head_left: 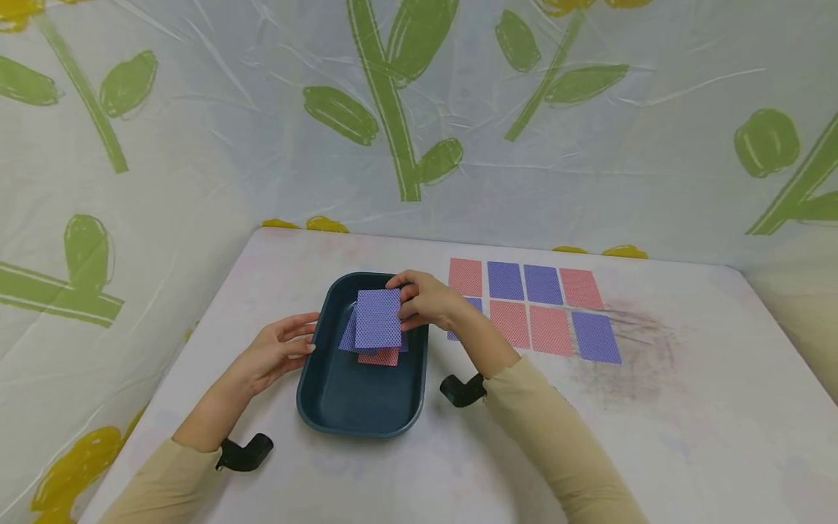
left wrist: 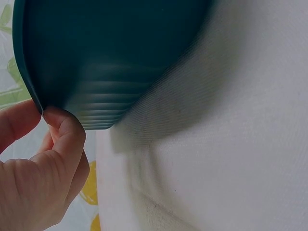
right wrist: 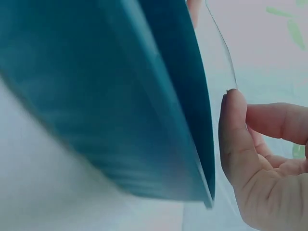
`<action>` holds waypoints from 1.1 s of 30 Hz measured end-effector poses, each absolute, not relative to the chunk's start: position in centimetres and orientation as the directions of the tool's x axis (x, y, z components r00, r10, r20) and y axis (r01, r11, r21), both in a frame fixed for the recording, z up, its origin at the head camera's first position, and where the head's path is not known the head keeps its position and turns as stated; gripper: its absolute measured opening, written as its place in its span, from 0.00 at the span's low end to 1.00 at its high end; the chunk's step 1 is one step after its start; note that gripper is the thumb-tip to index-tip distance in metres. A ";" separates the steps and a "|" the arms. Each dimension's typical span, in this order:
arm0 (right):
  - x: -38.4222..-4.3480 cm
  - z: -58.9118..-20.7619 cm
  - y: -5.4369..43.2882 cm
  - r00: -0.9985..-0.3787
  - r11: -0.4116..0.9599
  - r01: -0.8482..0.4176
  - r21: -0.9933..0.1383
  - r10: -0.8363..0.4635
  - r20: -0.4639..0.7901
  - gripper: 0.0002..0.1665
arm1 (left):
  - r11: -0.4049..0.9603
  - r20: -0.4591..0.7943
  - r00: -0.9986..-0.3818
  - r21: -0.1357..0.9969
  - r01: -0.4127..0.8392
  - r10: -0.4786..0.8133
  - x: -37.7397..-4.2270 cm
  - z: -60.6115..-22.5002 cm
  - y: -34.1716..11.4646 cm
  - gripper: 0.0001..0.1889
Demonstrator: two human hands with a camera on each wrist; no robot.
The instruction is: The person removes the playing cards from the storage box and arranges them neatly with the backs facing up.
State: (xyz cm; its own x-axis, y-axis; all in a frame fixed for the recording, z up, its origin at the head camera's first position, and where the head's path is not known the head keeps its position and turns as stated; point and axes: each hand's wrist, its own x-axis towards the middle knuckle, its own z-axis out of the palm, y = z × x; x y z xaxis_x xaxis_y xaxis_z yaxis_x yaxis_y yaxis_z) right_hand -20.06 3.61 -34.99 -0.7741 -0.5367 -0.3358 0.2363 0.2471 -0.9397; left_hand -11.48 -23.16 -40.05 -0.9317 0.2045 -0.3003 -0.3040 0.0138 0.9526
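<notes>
A dark blue-green tray (head_left: pixel 363 400) stands on the table, its rim pinched between the thumb and fingers of my left hand (head_left: pixel 271 358) on the left side; the left wrist view shows this hand (left wrist: pixel 45 168) at the rim's edge. My right hand (head_left: pixel 428 302) pinches a blue-backed playing card (head_left: pixel 377 320) by its right edge, over the tray. From the right wrist, the card (right wrist: pixel 222 43) appears nearly edge-on, bowed between thumb and fingers. Under it in the tray lie more blue-backed cards (head_left: pixel 347 338) and a red-backed card (head_left: pixel 380 358), partly hidden.
Right of the tray, red-backed (head_left: pixel 465 276) and blue-backed cards (head_left: pixel 505 281) lie in two rows on the white table (head_left: pixel 707 437), some behind my right wrist. A dark smudge (head_left: pixel 644 349) marks the table beside them. Plant-printed sheeting (head_left: pixel 262 145) rises behind.
</notes>
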 end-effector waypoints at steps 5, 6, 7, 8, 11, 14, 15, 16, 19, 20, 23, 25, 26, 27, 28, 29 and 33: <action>-19.9 -35.0 4.8 -0.785 0.236 0.231 -0.944 -0.528 -0.325 0.30 | 0.012 -0.299 -0.933 0.953 -0.303 0.203 -11.4 -40.0 -23.2 0.31; -19.9 -35.0 5.1 -0.788 0.238 0.228 -0.944 -0.524 -0.322 0.30 | 0.013 -0.300 -0.932 0.953 -0.304 0.202 -11.4 -40.0 -23.2 0.31; -19.8 -35.0 5.3 -0.791 0.238 0.227 -0.944 -0.521 -0.321 0.30 | 0.015 -0.299 -0.933 0.953 -0.303 0.202 -11.4 -40.0 -23.2 0.31; -19.7 -35.0 5.5 -0.794 0.238 0.225 -0.945 -0.518 -0.319 0.30 | 0.015 -0.298 -0.933 0.953 -0.302 0.202 -11.4 -40.0 -23.2 0.31; -19.5 -35.1 6.2 -0.806 0.245 0.217 -0.945 -0.502 -0.315 0.29 | 0.014 -0.295 -0.932 0.954 -0.299 0.210 -11.4 -40.1 -23.3 0.32; -19.4 -35.3 7.0 -0.811 0.252 0.205 -0.946 -0.497 -0.308 0.30 | 0.008 -0.292 -0.931 0.955 -0.298 0.218 -11.5 -40.1 -23.4 0.32; -19.3 -35.3 7.3 -0.814 0.252 0.204 -0.946 -0.494 -0.307 0.30 | 0.006 -0.292 -0.930 0.954 -0.299 0.221 -11.5 -40.1 -23.4 0.32; -19.2 -35.4 7.6 -0.814 0.249 0.201 -0.947 -0.495 -0.303 0.30 | 0.005 -0.292 -0.930 0.955 -0.298 0.222 -11.5 -40.1 -23.4 0.32; -19.1 -35.5 8.7 -0.817 0.236 0.187 -0.953 -0.501 -0.285 0.31 | -0.001 -0.292 -0.930 0.954 -0.300 0.223 -11.6 -40.1 -23.4 0.32; -19.0 -35.6 9.0 -0.818 0.232 0.189 -0.954 -0.501 -0.283 0.31 | -0.003 -0.292 -0.930 0.954 -0.301 0.222 -11.6 -40.1 -23.4 0.32; -18.8 -35.8 10.1 -0.817 0.222 0.192 -0.956 -0.503 -0.281 0.31 | -0.009 -0.292 -0.931 0.953 -0.302 0.220 -11.6 -40.1 -23.4 0.32; -18.7 -36.0 10.7 -0.817 0.222 0.201 -0.954 -0.500 -0.288 0.31 | -0.012 -0.290 -0.931 0.954 -0.300 0.222 -11.6 -40.1 -23.4 0.32; -18.6 -36.1 11.0 -0.818 0.221 0.209 -0.952 -0.494 -0.295 0.31 | -0.013 -0.289 -0.931 0.954 -0.299 0.221 -11.6 -40.1 -23.4 0.32; -18.6 -36.2 11.4 -0.817 0.222 0.214 -0.951 -0.493 -0.299 0.30 | -0.013 -0.288 -0.932 0.954 -0.298 0.221 -11.6 -40.1 -23.4 0.32; -18.5 -36.4 11.7 -0.817 0.224 0.217 -0.950 -0.492 -0.303 0.30 | -0.013 -0.288 -0.932 0.954 -0.298 0.220 -11.6 -40.2 -23.4 0.32; -18.5 -36.5 12.0 -0.817 0.226 0.220 -0.949 -0.489 -0.306 0.30 | -0.013 -0.287 -0.932 0.955 -0.297 0.220 -11.7 -40.2 -23.4 0.32; -18.2 -37.0 13.2 -0.817 0.241 0.231 -0.943 -0.478 -0.323 0.31 | -0.014 -0.287 -0.932 0.955 -0.298 0.220 -11.7 -40.3 -23.4 0.32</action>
State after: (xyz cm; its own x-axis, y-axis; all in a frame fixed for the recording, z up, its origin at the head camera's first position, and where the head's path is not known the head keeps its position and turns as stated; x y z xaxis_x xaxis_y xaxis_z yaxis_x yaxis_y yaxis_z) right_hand -18.18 13.19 -37.02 -0.8168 -0.4782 -0.3228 0.2314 0.2410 -0.9425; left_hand -11.70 -23.38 -40.33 -0.9323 0.2195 -0.2874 -0.2975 -0.0141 0.9546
